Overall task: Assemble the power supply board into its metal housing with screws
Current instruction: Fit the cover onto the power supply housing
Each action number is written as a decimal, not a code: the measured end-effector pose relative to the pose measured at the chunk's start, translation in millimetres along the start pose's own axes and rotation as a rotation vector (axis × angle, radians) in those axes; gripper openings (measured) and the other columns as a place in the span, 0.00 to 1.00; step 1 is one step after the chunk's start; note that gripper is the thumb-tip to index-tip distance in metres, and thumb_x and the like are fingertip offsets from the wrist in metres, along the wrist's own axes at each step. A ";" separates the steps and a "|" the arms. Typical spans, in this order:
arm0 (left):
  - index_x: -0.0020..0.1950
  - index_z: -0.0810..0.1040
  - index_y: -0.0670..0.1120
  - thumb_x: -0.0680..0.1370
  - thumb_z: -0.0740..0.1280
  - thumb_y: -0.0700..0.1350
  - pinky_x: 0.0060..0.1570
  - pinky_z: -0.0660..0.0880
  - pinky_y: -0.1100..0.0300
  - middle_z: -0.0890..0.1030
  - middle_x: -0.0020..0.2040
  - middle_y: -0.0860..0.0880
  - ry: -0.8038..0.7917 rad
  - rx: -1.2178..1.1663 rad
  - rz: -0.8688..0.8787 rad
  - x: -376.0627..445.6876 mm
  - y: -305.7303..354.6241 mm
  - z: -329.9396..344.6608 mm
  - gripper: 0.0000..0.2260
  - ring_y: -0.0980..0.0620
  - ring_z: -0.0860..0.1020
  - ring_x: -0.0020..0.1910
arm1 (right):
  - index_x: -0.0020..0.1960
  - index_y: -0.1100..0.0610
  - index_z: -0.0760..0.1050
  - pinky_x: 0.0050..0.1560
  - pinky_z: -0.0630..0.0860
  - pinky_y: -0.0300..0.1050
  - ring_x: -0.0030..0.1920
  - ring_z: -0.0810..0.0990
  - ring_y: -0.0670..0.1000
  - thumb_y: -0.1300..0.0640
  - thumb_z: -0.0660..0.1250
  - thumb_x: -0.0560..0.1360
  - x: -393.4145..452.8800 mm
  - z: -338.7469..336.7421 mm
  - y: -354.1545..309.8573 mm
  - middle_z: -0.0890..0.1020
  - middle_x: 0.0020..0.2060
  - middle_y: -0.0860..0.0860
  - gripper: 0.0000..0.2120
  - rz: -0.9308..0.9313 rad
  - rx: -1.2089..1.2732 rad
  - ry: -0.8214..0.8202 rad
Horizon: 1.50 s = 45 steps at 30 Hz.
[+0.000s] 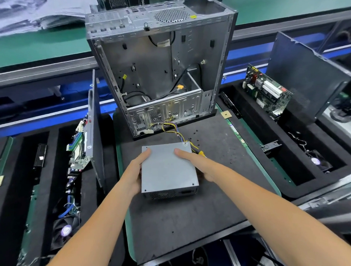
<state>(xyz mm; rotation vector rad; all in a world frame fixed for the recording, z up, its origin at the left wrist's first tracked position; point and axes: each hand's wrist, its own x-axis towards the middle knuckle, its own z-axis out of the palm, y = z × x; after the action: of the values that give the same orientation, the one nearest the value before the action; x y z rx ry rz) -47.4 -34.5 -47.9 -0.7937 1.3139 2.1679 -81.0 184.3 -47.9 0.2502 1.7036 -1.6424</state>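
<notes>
While its coloured wires trail into the open grey metal computer case behind it, the grey metal power supply box is gripped at both sides by the left hand and right hand.

Head view: both hands grip a grey metal power supply box over a black foam mat. Left hand holds its left side, thumb on top; right hand holds the right side. Yellow/black wires run from the box's far end to an open computer case standing behind it. Small black screws lie nearby on the mat.
</notes>
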 end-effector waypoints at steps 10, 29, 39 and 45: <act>0.64 0.76 0.43 0.64 0.76 0.56 0.60 0.75 0.43 0.82 0.57 0.41 0.028 0.021 0.062 8.3 4.4 0.0 0.33 0.41 0.81 0.56 | 0.67 0.47 0.71 0.66 0.70 0.51 0.56 0.81 0.48 0.38 0.79 0.59 6.7 4.0 -4.9 0.81 0.59 0.48 0.39 0.004 0.062 0.103; 0.62 0.78 0.43 0.62 0.77 0.57 0.64 0.72 0.43 0.83 0.56 0.42 0.045 0.114 0.077 14.8 3.6 -9.3 0.33 0.42 0.81 0.56 | 0.54 0.52 0.81 0.52 0.75 0.42 0.48 0.83 0.46 0.31 0.67 0.67 0.3 6.7 -6.2 0.84 0.48 0.44 0.27 0.033 -0.191 0.163; 0.61 0.79 0.43 0.62 0.78 0.60 0.64 0.73 0.44 0.83 0.55 0.42 0.087 0.170 0.084 16.0 2.2 -13.6 0.33 0.42 0.81 0.56 | 0.55 0.55 0.79 0.58 0.74 0.46 0.52 0.80 0.50 0.31 0.63 0.71 -0.7 7.5 -5.3 0.83 0.52 0.48 0.29 0.005 -0.296 0.173; 0.60 0.79 0.44 0.61 0.78 0.62 0.63 0.73 0.45 0.84 0.54 0.43 0.105 0.207 0.086 15.0 -0.9 -15.1 0.34 0.43 0.82 0.55 | 0.58 0.57 0.76 0.55 0.67 0.45 0.53 0.74 0.49 0.31 0.63 0.72 2.4 2.1 -10.4 0.78 0.50 0.45 0.31 0.018 -0.322 0.134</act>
<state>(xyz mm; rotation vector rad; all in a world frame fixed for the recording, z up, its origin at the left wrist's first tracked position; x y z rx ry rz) -54.1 -46.2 -64.4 -0.7894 1.6221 2.0359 -88.2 179.9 -41.1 0.2217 2.0301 -1.3371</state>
